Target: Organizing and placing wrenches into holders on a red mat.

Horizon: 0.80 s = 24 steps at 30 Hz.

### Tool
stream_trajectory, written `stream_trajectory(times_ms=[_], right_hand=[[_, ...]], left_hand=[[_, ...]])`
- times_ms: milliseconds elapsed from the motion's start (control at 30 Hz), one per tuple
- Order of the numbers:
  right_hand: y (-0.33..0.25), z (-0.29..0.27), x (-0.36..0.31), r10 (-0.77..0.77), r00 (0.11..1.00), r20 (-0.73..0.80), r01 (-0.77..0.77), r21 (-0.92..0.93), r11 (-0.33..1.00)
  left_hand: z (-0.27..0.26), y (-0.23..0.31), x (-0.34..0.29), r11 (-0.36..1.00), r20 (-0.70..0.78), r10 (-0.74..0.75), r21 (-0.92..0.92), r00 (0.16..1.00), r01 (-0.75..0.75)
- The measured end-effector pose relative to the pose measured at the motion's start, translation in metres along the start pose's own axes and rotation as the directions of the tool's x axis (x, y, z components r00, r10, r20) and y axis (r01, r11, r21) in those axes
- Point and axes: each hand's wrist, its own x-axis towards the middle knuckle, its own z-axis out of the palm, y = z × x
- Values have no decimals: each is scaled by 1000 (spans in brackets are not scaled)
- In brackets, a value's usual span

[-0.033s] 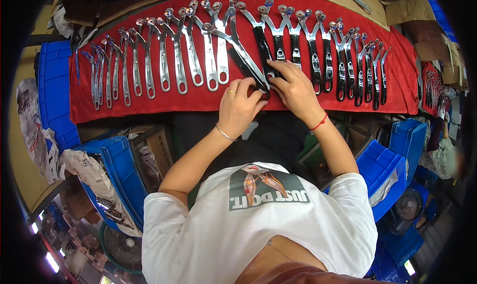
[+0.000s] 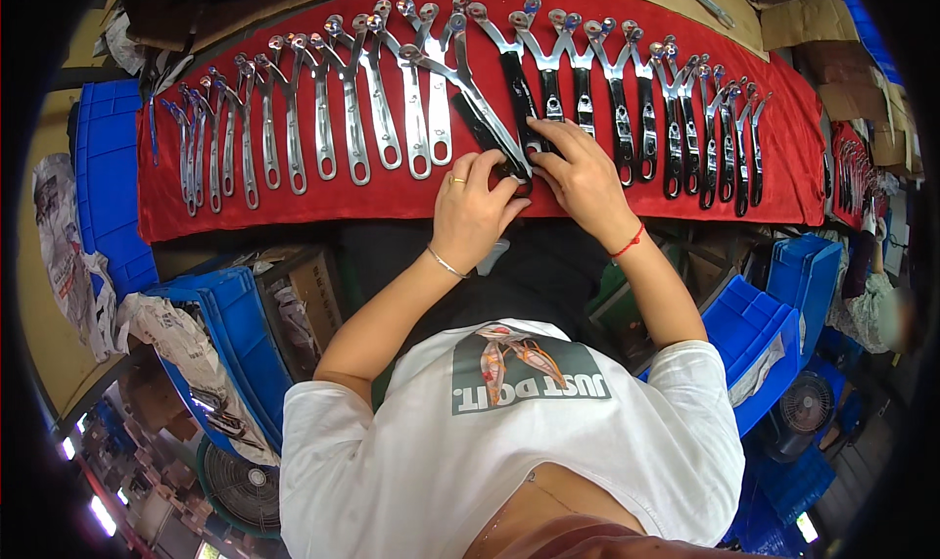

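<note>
My left hand is closed, thumb and fingers pinching the lower end of a Y-shaped metal frame, slingshot-like, which slants across the red cloth. A black grip piece lies along its handle; whether it wraps the metal is unclear. Beside it, my right hand has its curled fingers and thumb on the lower part of a black-handled Y-shaped frame. My fingers partly hide the lower ends of both. Bare silver frames line the left, and several black-handled frames the right.
The red cloth covers the table up to its front edge. Blue bins stand low on the left, with more blue bins on the right. Cardboard lies at the back right. Fans stand on the floor.
</note>
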Motion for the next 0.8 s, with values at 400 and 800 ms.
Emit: stream_trajectory(times_ms=[400, 800], right_hand=[[-16, 9, -4, 57, 998, -23, -58, -24, 998], [-27, 23, -9, 62, 986, -155, -82, -125, 989]], left_hand=[[11, -1, -1, 994, -56, 19, 109, 998, -13], [-21, -45, -2, 954, 181, 292, 14, 939, -299]])
